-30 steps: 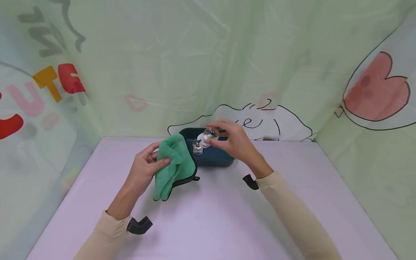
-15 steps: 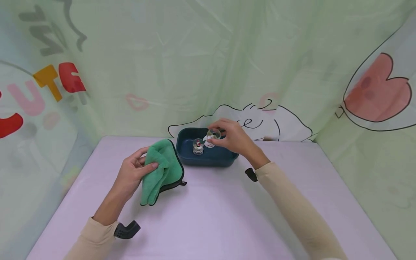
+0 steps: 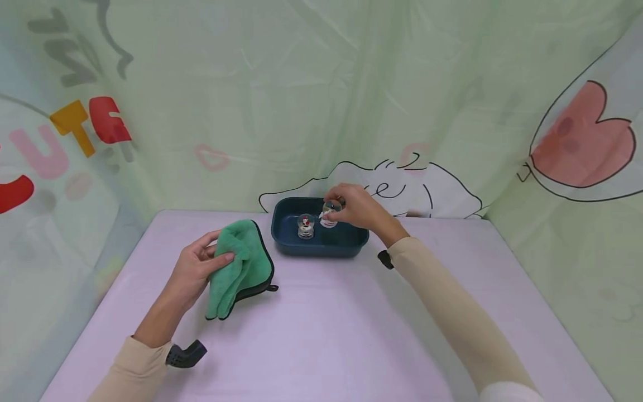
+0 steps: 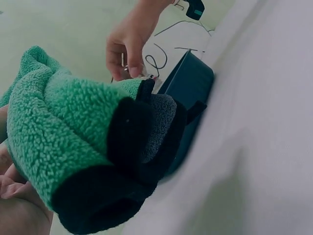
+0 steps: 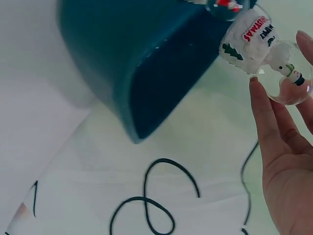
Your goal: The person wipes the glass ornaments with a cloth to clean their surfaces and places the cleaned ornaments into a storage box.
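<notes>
My left hand (image 3: 196,268) grips a folded green cloth (image 3: 244,259) with black edging, held to the left of the blue bin; in the left wrist view the plush green cloth (image 4: 73,112) shows a grey underside. My right hand (image 3: 356,206) pinches a small snow globe (image 3: 330,214) over the right half of the bin. In the right wrist view that snow globe (image 5: 288,73) has a snowman inside and a white base with red and green lettering. A second snow globe (image 3: 306,225), with a red-and-white figure, stands upright in the bin's left half.
The dark blue bin (image 3: 321,249) sits at the back of the lilac tabletop (image 3: 321,335), close to a pale green curtain (image 3: 281,100) with printed drawings. Side curtains hang left and right of the table.
My left hand has drawn the cloth left and toward me, away from the bin. My right hand has lowered its snow globe slightly to the right, apart from the other globe.
</notes>
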Demonstrator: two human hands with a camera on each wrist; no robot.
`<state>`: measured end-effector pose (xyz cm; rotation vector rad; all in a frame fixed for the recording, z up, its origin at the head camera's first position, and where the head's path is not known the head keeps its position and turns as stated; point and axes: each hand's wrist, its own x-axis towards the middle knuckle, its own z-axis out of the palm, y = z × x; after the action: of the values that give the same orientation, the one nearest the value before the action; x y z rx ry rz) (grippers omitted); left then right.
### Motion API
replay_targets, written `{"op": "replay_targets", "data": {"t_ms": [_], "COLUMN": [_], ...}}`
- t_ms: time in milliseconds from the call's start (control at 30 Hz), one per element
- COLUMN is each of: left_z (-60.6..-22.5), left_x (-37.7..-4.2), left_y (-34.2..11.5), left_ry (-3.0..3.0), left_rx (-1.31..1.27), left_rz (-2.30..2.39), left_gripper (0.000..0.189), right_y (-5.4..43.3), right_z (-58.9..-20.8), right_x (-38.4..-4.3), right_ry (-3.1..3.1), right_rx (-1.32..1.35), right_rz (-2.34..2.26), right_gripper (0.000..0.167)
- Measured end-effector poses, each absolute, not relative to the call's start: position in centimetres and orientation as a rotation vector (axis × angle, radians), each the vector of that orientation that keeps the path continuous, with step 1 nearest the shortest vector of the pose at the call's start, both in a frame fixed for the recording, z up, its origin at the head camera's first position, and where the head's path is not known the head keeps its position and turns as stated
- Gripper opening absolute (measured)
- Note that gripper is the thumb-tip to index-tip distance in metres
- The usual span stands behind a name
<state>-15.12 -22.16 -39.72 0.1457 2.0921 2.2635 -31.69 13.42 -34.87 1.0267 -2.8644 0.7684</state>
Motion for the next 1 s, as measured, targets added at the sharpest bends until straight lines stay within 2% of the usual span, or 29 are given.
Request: {"op": "replay_targets", "data": {"t_ms": [400, 833, 1000], "left_z": [-40.6, -41.2, -41.2], "left_x": [-14.8, -14.2, -14.2], "left_y": [-23.9, -26.1, -26.5], "left_ry": [2.107, 2.141, 2.156], "left_rx": [0.086, 0.067, 0.047], "left_rz": [2.231, 2.211, 2.181], "left_gripper": [0.049, 0.044, 0.048], "right_y": [13.4, 12.9, 12.6], "right_z": [-37.8, -39.4, -39.8], "right_x": [-34.3, -35.2, -35.4], "right_ry": [-3.014, -3.12, -3.138], "right_rx": [0.983, 0.935, 0.93], "right_rz": [0.775, 0.768, 0.722], "right_gripper": [0.045, 0.046, 0.047]}}
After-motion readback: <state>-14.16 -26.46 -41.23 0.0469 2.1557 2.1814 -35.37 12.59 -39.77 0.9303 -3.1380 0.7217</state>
